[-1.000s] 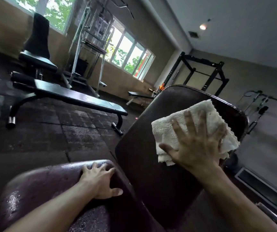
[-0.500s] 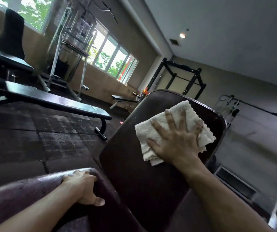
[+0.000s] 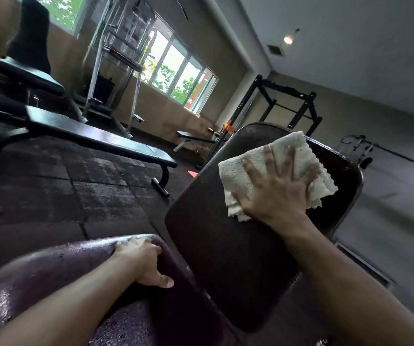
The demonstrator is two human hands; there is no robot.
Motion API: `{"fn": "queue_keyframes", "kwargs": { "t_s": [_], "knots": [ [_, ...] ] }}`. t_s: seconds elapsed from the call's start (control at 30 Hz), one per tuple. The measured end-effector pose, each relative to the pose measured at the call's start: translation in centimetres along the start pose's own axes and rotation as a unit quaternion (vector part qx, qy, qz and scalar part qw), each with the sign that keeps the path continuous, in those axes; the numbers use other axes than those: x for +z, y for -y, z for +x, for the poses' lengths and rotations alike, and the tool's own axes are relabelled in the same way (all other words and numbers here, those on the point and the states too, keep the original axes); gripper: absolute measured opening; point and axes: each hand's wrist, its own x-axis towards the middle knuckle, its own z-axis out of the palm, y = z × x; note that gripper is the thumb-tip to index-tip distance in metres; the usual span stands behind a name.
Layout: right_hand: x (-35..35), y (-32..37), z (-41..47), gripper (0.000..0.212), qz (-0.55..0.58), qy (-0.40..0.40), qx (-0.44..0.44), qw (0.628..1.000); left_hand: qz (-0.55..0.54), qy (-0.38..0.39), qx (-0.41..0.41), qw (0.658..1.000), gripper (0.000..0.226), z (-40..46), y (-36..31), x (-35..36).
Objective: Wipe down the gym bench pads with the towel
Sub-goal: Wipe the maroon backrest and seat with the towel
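Towel (image 3: 270,168), white terry, folded, is pressed flat vs upper part of back pad (image 3: 225,245) by right hand (image 3: 279,196), fingers spread wide, nothing pinched; seat pad (image 3: 51,270), just below back pad, is gripped at its top edge by left hand (image 3: 143,260), fingers curled over; towel is judged soft, light, likely to bunch; best held w/ broad palm pressure mid-fold; seat pad looks wet, prob. slippery.

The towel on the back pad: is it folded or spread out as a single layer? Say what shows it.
Folded. The towel shows stacked layered edges at its lower corner and right side, under the right hand pressing it flat on the back pad.
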Motion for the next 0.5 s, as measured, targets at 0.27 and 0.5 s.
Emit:
{"fn": "queue_keyframes", "kwargs": {
  "t_s": [0.27, 0.5],
  "knots": [
    [0.9, 0.2, -2.1, 0.078, 0.005, -0.035, 0.038, 0.999, -0.004, -0.009, 0.005, 1.000, 0.101, 0.3, 0.2, 0.6],
    [0.2, 0.4, 1.0, 0.082, 0.002, 0.002, 0.003, 1.000, -0.008, 0.002, 0.011, 1.000, 0.106, 0.8, 0.2, 0.3]
  ]
}}
